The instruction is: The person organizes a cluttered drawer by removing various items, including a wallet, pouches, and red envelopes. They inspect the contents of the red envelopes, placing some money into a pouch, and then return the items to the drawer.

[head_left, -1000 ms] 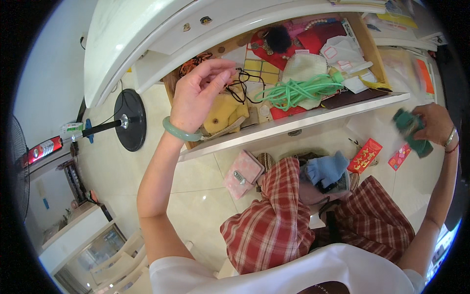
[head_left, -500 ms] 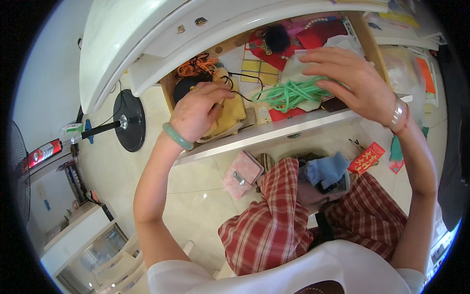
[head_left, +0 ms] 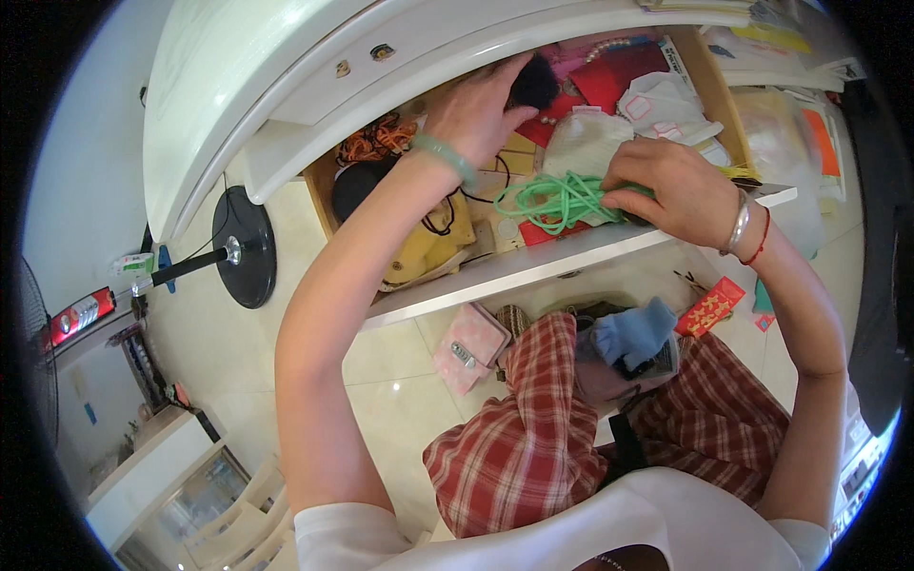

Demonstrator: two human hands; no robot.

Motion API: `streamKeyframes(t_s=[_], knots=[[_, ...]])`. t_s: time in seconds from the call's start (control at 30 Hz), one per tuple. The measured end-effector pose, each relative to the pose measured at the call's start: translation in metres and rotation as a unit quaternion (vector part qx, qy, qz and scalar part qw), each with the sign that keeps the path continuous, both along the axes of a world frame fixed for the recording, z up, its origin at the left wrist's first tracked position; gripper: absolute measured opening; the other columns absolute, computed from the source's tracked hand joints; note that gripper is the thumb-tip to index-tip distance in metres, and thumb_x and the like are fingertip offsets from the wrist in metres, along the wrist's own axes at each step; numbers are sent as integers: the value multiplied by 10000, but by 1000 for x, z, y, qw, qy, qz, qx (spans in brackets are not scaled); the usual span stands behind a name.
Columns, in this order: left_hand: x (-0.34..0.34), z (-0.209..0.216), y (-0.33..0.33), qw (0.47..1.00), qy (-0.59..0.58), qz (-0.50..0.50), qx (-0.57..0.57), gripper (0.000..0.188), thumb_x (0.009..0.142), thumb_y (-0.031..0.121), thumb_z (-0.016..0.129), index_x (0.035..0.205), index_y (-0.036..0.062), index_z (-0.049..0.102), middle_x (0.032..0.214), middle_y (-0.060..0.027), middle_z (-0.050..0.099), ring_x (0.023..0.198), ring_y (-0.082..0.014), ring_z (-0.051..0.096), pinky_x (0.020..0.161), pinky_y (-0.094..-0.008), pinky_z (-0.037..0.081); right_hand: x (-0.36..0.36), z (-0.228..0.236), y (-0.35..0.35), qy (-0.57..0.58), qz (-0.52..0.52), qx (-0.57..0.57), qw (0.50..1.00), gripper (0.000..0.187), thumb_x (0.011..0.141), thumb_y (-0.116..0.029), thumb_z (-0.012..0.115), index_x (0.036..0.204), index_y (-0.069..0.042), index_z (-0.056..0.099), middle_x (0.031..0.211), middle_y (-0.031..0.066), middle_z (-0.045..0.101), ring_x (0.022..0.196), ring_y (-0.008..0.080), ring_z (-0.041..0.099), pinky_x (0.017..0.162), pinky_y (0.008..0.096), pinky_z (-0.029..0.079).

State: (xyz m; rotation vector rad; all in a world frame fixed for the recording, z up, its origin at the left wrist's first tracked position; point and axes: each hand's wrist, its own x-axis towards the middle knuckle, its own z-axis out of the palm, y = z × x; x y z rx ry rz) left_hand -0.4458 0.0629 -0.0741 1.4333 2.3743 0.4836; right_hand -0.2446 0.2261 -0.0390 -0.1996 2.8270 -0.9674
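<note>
The left forearm (head_left: 364, 243) partly covers a yellow pouch (head_left: 445, 240) in the drawer (head_left: 533, 265); orange cord (head_left: 376, 140) lies at the pouch's eleven o'clock. The black pompom (head_left: 535, 84) sits at two o'clock from the left hand (head_left: 471, 112), beside its spread thumb and fingers. Green cord (head_left: 555, 198) lies at nine o'clock from the right hand (head_left: 671, 186), its fingers curled there; whether they pinch it, I cannot tell.

"What does the open drawer (head_left: 728, 109) hold?"
"Green cord (head_left: 562, 202), a yellow cloth (head_left: 443, 243), orange string (head_left: 376, 141)."
"And the tiled floor (head_left: 400, 390)?"
"A pink notebook (head_left: 473, 344), a red envelope (head_left: 712, 306) and a round black stand base (head_left: 246, 247)."
</note>
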Motion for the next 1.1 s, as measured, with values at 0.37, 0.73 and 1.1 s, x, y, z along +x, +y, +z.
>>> streamKeyframes(t_s=[0.37,0.73,1.1], knots=[[5,43,-71,990,63,-37,-118,317,812,204,696,1092,81,612,1080,-159,617,954,-337,619,828,-407,495,0,-1,-1,18,-6,5,1000,288,890,-293,598,794,-24,637,819,140,589,803,349,593,718,445,479],[-18,-18,-3,988,68,-136,34,600,814,224,716,1340,79,467,1369,-129,479,1195,-340,517,1011,-392,433,-1,0,-1,2,-1,2,1000,238,884,-248,607,830,-17,620,843,137,583,819,346,575,728,431,459],[10,31,-15,975,173,-68,-122,333,824,258,695,1108,96,629,1228,-145,598,1100,-326,579,895,-400,492,2,-2,1,4,-14,18,1000,283,899,-302,589,839,-29,633,852,134,600,832,348,587,745,437,471]])
